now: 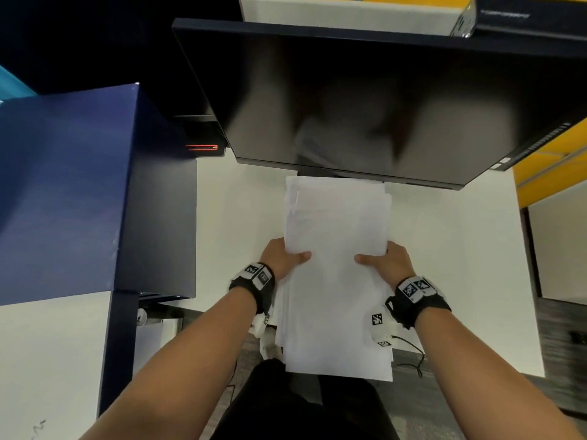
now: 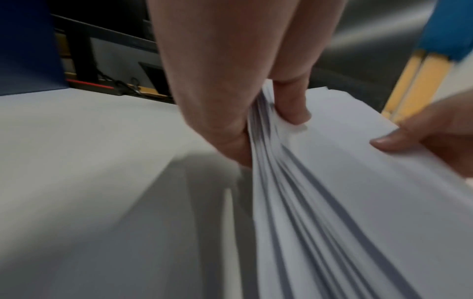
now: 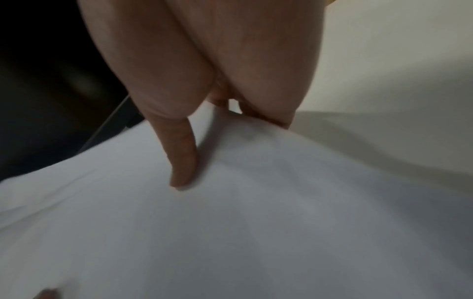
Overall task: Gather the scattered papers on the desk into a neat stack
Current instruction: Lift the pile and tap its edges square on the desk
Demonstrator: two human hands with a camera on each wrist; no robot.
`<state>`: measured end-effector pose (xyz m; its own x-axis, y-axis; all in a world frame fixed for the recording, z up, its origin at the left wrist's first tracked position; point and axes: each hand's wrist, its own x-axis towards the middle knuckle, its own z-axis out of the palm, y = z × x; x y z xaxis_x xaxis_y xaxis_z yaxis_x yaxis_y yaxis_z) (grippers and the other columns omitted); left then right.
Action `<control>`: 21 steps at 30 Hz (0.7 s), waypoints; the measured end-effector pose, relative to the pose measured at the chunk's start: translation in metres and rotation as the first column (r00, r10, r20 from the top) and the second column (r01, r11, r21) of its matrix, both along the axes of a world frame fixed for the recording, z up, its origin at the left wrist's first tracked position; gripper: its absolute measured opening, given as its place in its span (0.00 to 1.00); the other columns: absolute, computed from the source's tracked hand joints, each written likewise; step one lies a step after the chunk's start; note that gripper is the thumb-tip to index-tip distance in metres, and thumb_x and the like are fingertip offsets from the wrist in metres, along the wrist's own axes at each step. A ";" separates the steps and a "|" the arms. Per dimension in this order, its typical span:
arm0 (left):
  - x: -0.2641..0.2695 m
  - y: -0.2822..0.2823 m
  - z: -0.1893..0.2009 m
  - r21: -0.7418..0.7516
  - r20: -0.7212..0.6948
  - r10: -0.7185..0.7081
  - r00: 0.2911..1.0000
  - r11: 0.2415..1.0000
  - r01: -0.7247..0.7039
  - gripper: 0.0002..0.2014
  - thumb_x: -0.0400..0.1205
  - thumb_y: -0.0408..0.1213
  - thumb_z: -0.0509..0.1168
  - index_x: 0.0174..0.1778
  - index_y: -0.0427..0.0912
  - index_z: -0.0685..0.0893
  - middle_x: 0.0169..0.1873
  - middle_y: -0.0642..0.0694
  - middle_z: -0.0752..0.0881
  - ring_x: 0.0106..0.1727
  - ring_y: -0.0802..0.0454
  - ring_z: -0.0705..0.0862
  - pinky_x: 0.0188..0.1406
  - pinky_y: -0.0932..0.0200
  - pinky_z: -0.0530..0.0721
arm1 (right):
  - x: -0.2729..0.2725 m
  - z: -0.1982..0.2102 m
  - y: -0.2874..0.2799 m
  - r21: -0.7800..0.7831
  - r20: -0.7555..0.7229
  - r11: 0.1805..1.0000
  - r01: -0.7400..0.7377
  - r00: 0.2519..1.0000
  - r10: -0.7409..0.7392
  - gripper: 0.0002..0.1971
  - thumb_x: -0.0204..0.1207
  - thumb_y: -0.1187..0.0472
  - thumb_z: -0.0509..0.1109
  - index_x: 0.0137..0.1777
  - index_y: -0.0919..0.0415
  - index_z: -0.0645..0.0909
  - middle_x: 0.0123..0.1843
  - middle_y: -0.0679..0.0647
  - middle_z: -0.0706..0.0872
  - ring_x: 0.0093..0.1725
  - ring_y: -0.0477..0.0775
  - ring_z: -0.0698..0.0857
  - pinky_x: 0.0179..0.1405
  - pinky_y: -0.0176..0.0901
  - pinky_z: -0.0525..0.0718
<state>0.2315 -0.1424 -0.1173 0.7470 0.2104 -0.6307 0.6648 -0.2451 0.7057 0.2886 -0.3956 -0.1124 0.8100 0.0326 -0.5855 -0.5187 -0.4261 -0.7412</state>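
Both hands grip the stack of papers (image 1: 338, 268) above the white desk (image 1: 241, 211): the left hand (image 1: 281, 258) and right hand (image 1: 389, 260) each pinch a long edge, thumbs on top. A dark monitor (image 1: 365, 100) looms just beyond the stack's far edge, and a blue cabinet (image 1: 79, 192) stands to the left.

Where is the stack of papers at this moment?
In the head view the stack of papers is centre frame, held between the left hand and right hand, above the white desk, below the dark monitor.
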 end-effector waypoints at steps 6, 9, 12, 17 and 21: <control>-0.017 0.007 0.077 -0.178 0.284 0.099 0.954 0.983 -0.049 0.12 0.73 0.35 0.80 0.51 0.40 0.92 0.46 0.46 0.94 0.48 0.49 0.93 0.50 0.50 0.91 | -0.028 0.061 -0.010 0.365 0.138 0.927 0.085 0.980 -0.144 0.23 0.62 0.62 0.84 0.59 0.58 0.87 0.53 0.52 0.94 0.52 0.54 0.93 0.50 0.50 0.90; -0.008 -0.001 0.131 -0.088 0.459 0.129 0.879 0.991 -0.099 0.07 0.75 0.35 0.79 0.46 0.37 0.93 0.41 0.43 0.94 0.41 0.49 0.92 0.42 0.52 0.91 | -0.020 0.120 -0.009 0.382 0.344 0.922 0.069 0.915 -0.211 0.14 0.64 0.66 0.83 0.49 0.55 0.89 0.44 0.42 0.94 0.46 0.43 0.93 0.43 0.33 0.87; 0.001 -0.010 0.178 -0.032 0.665 0.127 0.736 0.989 -0.142 0.03 0.76 0.32 0.77 0.43 0.38 0.92 0.39 0.45 0.92 0.39 0.53 0.89 0.42 0.56 0.88 | -0.013 0.171 -0.006 0.383 0.559 0.923 0.027 0.789 -0.254 0.13 0.66 0.70 0.82 0.43 0.52 0.87 0.38 0.31 0.92 0.41 0.33 0.91 0.42 0.24 0.83; 0.004 -0.019 0.197 0.078 0.801 0.031 0.598 0.985 -0.155 0.12 0.76 0.27 0.76 0.47 0.50 0.86 0.37 0.52 0.86 0.37 0.64 0.82 0.38 0.77 0.78 | -0.015 0.190 -0.007 0.378 0.688 0.926 -0.015 0.674 -0.270 0.19 0.67 0.74 0.80 0.43 0.46 0.86 0.40 0.25 0.90 0.44 0.28 0.88 0.47 0.21 0.81; -0.001 -0.024 0.156 0.211 0.712 -0.065 0.699 0.969 -0.125 0.09 0.77 0.33 0.76 0.51 0.36 0.91 0.40 0.50 0.87 0.42 0.64 0.81 0.39 0.72 0.77 | -0.019 0.149 -0.017 0.321 0.636 0.947 -0.003 0.742 -0.213 0.21 0.67 0.72 0.81 0.47 0.41 0.85 0.44 0.25 0.90 0.47 0.27 0.88 0.52 0.28 0.85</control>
